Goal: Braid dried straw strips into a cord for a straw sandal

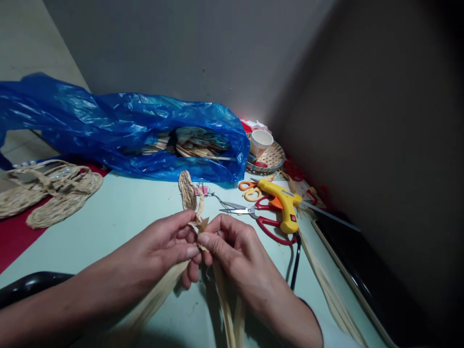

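Observation:
My left hand (177, 241) is closed in a pinch on a braid of pale dried husk strips. Fingers of my right hand (232, 246) pinch the same braid just to the right, so the fingertips of both hands nearly meet. Beyond the fingers, the finished end of the husk braid (187, 191) stands up as a narrow coiled, sole-like piece. Loose husk strips (224, 299) hang down below my hands toward the table's near edge. The exact crossing of the strips is partly hidden by my fingers.
A blue plastic bag (119, 125) with dried husks (199, 142) lies behind. Woven sandals (65, 193) rest at left. Right of my hands are red-handled scissors (250, 210), a yellow glue gun (286, 203) with its cord, and a woven basket (273, 157) with a white cup (261, 141).

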Tool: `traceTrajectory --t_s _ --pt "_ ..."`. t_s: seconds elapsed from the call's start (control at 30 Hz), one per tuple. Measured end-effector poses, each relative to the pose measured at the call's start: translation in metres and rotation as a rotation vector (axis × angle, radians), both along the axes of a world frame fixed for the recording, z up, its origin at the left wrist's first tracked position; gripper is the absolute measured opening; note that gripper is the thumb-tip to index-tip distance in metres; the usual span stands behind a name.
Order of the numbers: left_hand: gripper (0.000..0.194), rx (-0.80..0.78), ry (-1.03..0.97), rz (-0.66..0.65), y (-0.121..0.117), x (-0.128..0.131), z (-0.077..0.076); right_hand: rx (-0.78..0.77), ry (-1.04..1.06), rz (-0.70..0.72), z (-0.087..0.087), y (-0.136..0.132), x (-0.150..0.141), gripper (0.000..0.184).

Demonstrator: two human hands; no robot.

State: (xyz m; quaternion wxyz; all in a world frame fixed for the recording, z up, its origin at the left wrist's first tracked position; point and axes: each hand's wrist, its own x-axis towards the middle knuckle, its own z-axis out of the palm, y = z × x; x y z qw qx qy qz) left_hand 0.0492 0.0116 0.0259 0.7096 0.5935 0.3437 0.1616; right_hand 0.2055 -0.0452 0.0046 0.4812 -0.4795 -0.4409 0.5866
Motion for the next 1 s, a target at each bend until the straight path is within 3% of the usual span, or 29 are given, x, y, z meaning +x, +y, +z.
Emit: traceTrajectory --t_s 0.17,0.33,0.53,0.73,0.87,1.0 --pt "0.022 -0.066 -0.012 0.151 -0.008 0.002 -0.009 0.080 -0.199 -0.033 0.000 -0.003 0.003 0.021" --pt "0.028 -0.022 0.007 0.159 -0.008 0.001 -0.021 0.178 -0.363 0.079 0.004 -0.008 0.011 0.018" --pt "0.028 0.035 0.066 0.252 -0.008 -0.002 -0.028 0.210 -0.807 0.119 0.010 -0.015 0.015 0.005" --pt "0.021 0.132 0.127 0.300 -0.008 -0.001 -0.029 0.232 -0.984 0.019 0.009 -0.014 0.012 0.013" --pt "0.023 0.181 0.134 0.321 -0.009 -0.001 -0.029 0.408 -1.092 -0.028 0.005 -0.014 0.008 0.016" --pt "0.025 0.182 0.128 0.343 -0.013 0.004 -0.026 0.652 -1.211 -0.178 0.001 -0.018 0.001 0.019"
